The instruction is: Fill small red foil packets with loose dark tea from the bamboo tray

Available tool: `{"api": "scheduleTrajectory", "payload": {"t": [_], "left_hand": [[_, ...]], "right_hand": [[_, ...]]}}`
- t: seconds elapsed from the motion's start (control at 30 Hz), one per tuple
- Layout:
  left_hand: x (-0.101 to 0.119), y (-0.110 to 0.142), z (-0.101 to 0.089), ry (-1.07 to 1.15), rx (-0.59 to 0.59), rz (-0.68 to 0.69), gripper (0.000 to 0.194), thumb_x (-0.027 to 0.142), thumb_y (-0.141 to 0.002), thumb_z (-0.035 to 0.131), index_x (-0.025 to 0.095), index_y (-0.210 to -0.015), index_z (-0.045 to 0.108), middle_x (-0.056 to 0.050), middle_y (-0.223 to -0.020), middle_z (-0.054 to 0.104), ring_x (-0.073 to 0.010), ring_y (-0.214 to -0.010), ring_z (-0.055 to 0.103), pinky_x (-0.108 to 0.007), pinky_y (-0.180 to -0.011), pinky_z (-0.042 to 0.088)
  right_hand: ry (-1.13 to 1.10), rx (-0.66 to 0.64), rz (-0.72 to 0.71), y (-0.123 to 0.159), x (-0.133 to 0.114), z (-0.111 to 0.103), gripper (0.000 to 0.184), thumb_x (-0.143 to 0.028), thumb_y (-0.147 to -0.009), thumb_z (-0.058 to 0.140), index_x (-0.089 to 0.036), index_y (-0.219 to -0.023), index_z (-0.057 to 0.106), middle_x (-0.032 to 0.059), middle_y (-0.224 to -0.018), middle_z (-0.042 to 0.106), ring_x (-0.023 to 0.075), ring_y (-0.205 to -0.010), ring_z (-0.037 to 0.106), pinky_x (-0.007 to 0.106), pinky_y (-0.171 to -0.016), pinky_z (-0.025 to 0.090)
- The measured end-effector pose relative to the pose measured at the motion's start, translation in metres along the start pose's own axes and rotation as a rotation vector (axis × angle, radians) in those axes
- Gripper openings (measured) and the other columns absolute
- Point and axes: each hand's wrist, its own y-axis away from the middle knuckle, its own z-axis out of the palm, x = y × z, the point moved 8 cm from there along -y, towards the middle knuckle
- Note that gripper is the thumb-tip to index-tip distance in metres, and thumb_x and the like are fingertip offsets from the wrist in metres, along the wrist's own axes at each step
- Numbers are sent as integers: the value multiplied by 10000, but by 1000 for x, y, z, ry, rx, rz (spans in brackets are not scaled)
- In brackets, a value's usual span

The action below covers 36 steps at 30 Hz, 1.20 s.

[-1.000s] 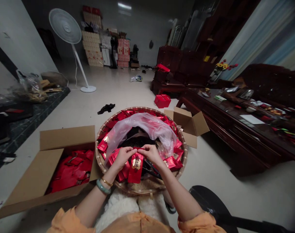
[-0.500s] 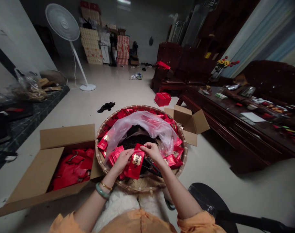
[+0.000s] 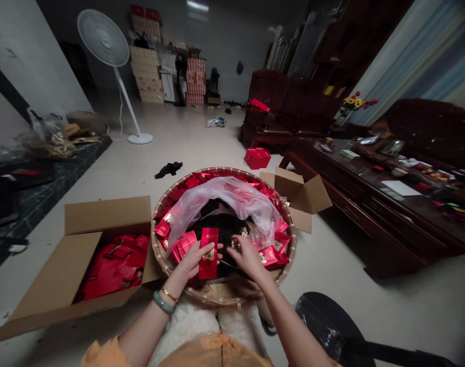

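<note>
A red foil packet (image 3: pixel 203 267) with gold print stands upright in my left hand (image 3: pixel 193 259), which is closed around it. To its right, my right hand (image 3: pixel 249 257) is over the dark loose leaves (image 3: pixel 228 225), fingers curled with a gap between thumb and forefinger. I see nothing held there. The leaves lie in a translucent plastic bag (image 3: pixel 232 189) opened inside a round woven bamboo tray (image 3: pixel 213 295). More red packets (image 3: pixel 184 243) lie around the bag, close to both hands. My right hand and wrist partly hide the leaves and the tray's near right part.
An open carton (image 3: pixel 83 216) filled with red packets stands at left. Another open carton (image 3: pixel 319 196) sits beyond the tray at right, near a long dark wooden table (image 3: pixel 347 178). A black round stool seat (image 3: pixel 324 321) is at lower right. Farther off stands a white fan (image 3: pixel 127 104).
My right hand has let go of the packet's top edge and moved right and down, over the leaves. The packet has shifted slightly left and straightened, still in my left hand.
</note>
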Motion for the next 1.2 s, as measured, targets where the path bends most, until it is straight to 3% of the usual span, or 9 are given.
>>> {"api": "scheduleTrajectory", "payload": {"t": [0.1, 0.17, 0.27, 0.43, 0.5, 0.6, 0.73, 0.97, 1.2], "left_hand": [[2, -3, -3, 51, 6, 15, 372, 189, -732, 697, 122, -1062, 539, -131, -939, 706, -209, -679, 691, -348, -632, 582], [0, -5, -2, 69, 2, 18, 352, 174, -739, 688, 117, -1056, 548, -126, -921, 709, -207, -683, 690, -360, -650, 583], [-2, -6, 0, 81, -5, 16, 324, 170, -740, 687, 115, -1033, 560, -127, -924, 708, -207, -695, 690, -369, -668, 582], [2, -1, -8, 67, 21, 21, 347, 172, -681, 737, 112, -983, 575, -128, -934, 702, -211, -716, 688, -377, -680, 579], [3, 1, -11, 34, 27, 26, 386, 151, -630, 768, 117, -966, 581, -120, -931, 702, -204, -710, 685, -368, -677, 577], [2, 2, -11, -46, 14, 24, 417, 145, -565, 800, 111, -926, 595, -120, -921, 700, -193, -693, 679, -337, -657, 568], [-7, 1, -2, -123, -23, 2, 437, 201, -539, 819, 105, -900, 593, -125, -907, 696, -210, -707, 682, -334, -652, 553], [-19, 7, 12, -291, -149, -68, 397, 230, -546, 803, 94, -861, 604, -79, -712, 683, -206, -647, 670, -308, -614, 517], [-17, 15, 15, -255, -200, -48, 406, 245, -575, 792, 115, -904, 592, -105, -868, 695, -171, -631, 657, -296, -603, 535]], "right_hand": [[512, -138, 72, 29, 17, 21, 736, -273, -611, 736, -161, -1285, 463, 202, -1234, 521, 339, -1099, 502, 440, -825, 458], [709, -195, 134, 40, 26, 32, 712, -218, -664, 695, -173, -1323, 429, 217, -1244, 514, 337, -1060, 527, 451, -817, 457], [783, -237, 188, 45, 33, 39, 605, -136, -736, 587, -169, -1321, 437, 218, -1241, 522, 320, -1021, 559, 414, -778, 479], [440, -263, 161, 42, 45, 27, 643, -144, -708, 593, -169, -1328, 424, 162, -1309, 487, 277, -1081, 564, 362, -841, 480], [203, -195, 68, 35, 42, 10, 617, -210, -725, 598, -171, -1320, 439, 130, -1319, 497, 258, -1158, 518, 372, -949, 426], [-74, -92, 51, 22, 36, -20, 504, -354, -785, 559, -149, -1244, 532, 123, -1203, 603, 265, -1111, 554, 421, -958, 418], [-174, -61, 82, 8, 13, -42, 525, -468, -766, 584, -135, -1172, 602, 123, -1145, 643, 280, -1074, 578, 425, -933, 436], [-142, -302, 13, -5, -30, -27, 495, -459, -741, 622, -158, -1133, 640, 91, -1102, 671, 263, -983, 621, 353, -843, 475], [-131, -355, -80, -15, -33, -14, 319, -387, -787, 572, -161, -959, 718, 23, -841, 722, 212, -767, 637, 269, -663, 455]]}}
